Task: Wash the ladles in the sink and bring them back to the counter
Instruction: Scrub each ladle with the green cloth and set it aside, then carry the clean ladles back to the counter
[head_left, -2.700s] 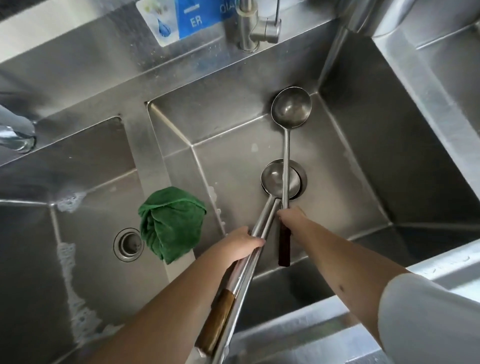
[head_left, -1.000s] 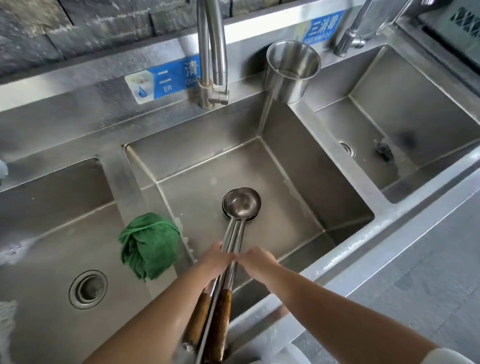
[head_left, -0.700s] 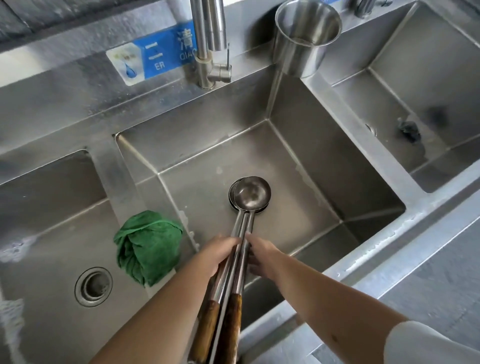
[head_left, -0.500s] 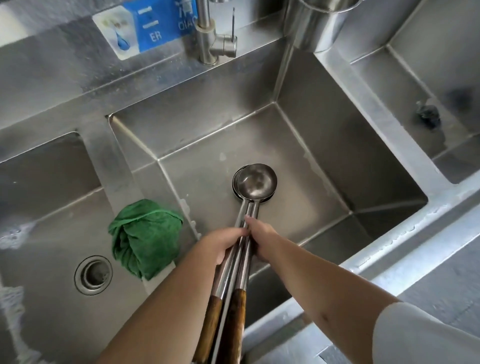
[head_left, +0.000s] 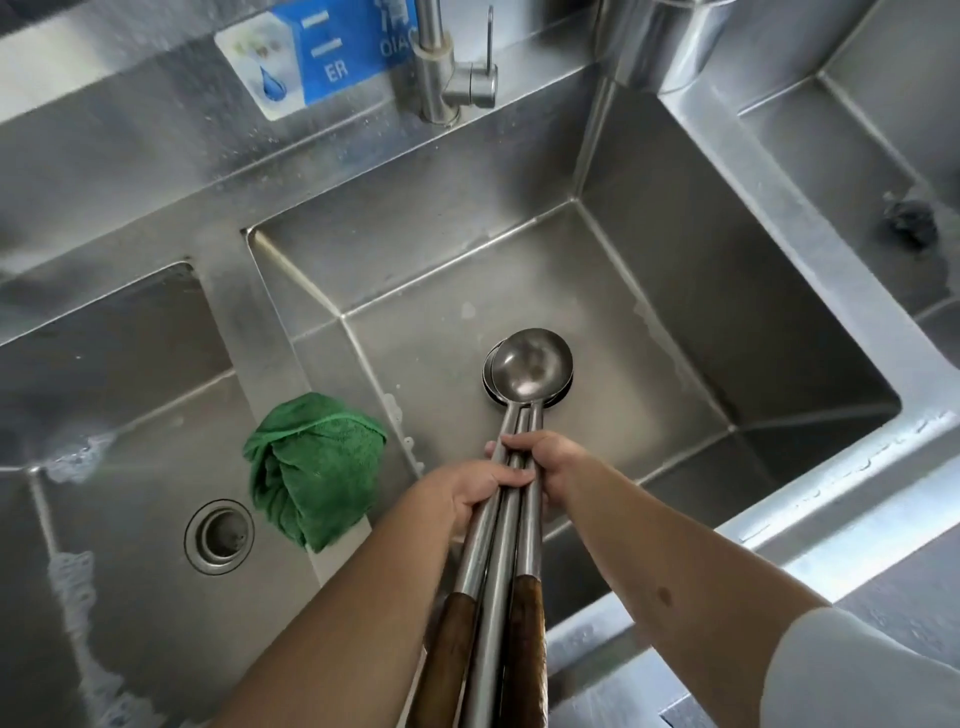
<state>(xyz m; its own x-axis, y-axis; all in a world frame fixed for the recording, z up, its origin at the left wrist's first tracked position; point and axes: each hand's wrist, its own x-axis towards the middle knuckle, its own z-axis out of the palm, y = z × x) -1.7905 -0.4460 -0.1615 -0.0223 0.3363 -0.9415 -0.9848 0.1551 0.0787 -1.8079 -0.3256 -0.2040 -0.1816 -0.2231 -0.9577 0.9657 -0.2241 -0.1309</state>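
Three steel ladles (head_left: 530, 366) are bunched together, their bowls stacked low in the middle basin of the sink (head_left: 649, 358). Their long shafts run toward me; two end in brown wooden grips (head_left: 522, 644), and the third shaft between them is bare steel. My left hand (head_left: 470, 491) wraps the shafts from the left. Pressing on the same bundle from the right, just above, is my right hand (head_left: 545, 460). Both hands sit about a hand's width behind the bowls.
A green cloth (head_left: 314, 467) hangs over the divider between the left and middle basins. The left basin has a round drain (head_left: 219, 536) and foam streaks. A faucet (head_left: 441, 67) stands behind the middle basin. The right basin holds a small dark object (head_left: 911, 221).
Earlier the right hand held one ladle apart, farther back in the basin. It has been drawn in beside the others, and both hands now clasp the bundle. My view has tilted down and moved closer.
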